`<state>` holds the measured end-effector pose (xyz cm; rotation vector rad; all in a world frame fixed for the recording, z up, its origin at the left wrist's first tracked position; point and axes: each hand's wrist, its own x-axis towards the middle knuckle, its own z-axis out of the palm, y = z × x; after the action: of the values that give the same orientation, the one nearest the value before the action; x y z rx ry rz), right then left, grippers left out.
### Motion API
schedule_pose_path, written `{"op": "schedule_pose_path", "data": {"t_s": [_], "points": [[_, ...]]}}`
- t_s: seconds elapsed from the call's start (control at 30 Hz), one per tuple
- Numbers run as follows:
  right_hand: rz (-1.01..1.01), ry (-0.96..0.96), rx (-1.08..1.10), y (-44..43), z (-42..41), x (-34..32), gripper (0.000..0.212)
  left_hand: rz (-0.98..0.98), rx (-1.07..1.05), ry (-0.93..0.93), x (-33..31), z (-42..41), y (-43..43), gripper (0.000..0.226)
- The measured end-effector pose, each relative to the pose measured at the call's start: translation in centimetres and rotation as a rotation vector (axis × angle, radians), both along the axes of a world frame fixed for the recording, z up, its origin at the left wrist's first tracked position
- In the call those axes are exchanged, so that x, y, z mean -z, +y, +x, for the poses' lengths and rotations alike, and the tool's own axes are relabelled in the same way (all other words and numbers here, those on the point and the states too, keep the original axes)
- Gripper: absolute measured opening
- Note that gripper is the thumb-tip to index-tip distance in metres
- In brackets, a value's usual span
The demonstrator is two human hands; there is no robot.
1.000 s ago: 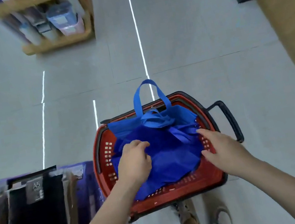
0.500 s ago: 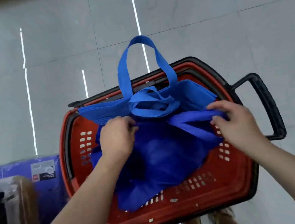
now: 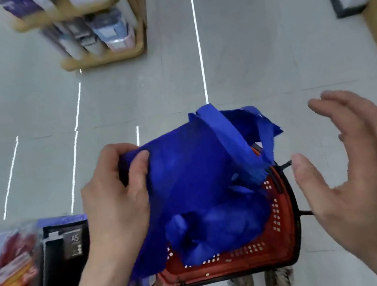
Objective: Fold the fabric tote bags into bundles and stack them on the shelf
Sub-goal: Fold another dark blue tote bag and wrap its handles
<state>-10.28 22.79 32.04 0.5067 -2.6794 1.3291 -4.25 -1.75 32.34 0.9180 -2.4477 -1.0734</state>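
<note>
While two blurred shoes (image 3: pixel 280 283) are showing at the bottom edge, black shrink-wrapped packs marked A5 (image 3: pixel 69 242) are lying at the lower left beside a blurred red-wrapped pack (image 3: pixel 11 275). Just beyond, the left hand (image 3: pixel 116 198) is holding up a crumpled blue non-woven fabric tote bag (image 3: pixel 203 190), its grip pinching the bag's left edge with the thumb on the near face. The bag is hanging over a red perforated plastic shopping basket with a black rim (image 3: pixel 252 255), its lower folds drooping into it and its blue strap handles (image 3: pixel 230 140) flopping on top. The right hand (image 3: pixel 352 164) is hovering just beside the bag without touching it, its grip spread, fingers straight and apart. Farther off, across the grey tiled floor (image 3: pixel 269 65), a light wooden shelf unit (image 3: pixel 104 59) is carrying blurred packaged goods (image 3: pixel 109 30).
</note>
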Motion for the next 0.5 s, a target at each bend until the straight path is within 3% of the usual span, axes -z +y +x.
{"op": "schedule_pose_path", "data": {"t_s": [0.07,0.13,0.17,0.2,0.23,0.3,0.37,0.43,0.5], "points": [[-0.054,0.007,-0.161,-1.5,2.6,-4.5,0.058,0.234,-0.103,0.11,-3.8,-0.7,0.8,0.011],[0.026,-0.347,-0.429,-4.0,4.6,-7.7,0.095,0.492,-0.144,0.212,-7.8,-1.2,1.9,0.015],[0.168,-0.486,-0.52,-5.3,5.4,-8.5,0.112,0.576,-0.145,0.25,-9.8,-1.3,2.4,0.017],[0.279,-0.499,-0.547,-6.2,5.9,-9.0,0.117,0.635,-0.139,0.286,-11.8,-1.4,2.8,0.017],[0.287,-0.442,-0.499,-6.8,5.8,-9.3,0.11,0.68,-0.13,0.321,-13.7,-1.6,2.9,0.018],[0.119,-0.344,-0.279,-7.2,4.3,-10.5,0.077,0.774,-0.086,0.398,-16.9,-1.4,2.9,0.019],[-0.062,-0.397,-0.148,-7.3,2.4,-12.9,0.057,0.816,0.055,0.448,-19.3,0.1,2.5,0.037],[-0.238,-0.474,-0.14,-7.5,1.2,-15.7,0.053,0.664,0.3,0.337,-20.6,3.3,2.7,0.07],[-0.349,-0.501,-0.15,-7.9,0.4,-18.8,0.046,0.46,0.543,0.095,-21.6,6.4,4.1,0.096]]}}
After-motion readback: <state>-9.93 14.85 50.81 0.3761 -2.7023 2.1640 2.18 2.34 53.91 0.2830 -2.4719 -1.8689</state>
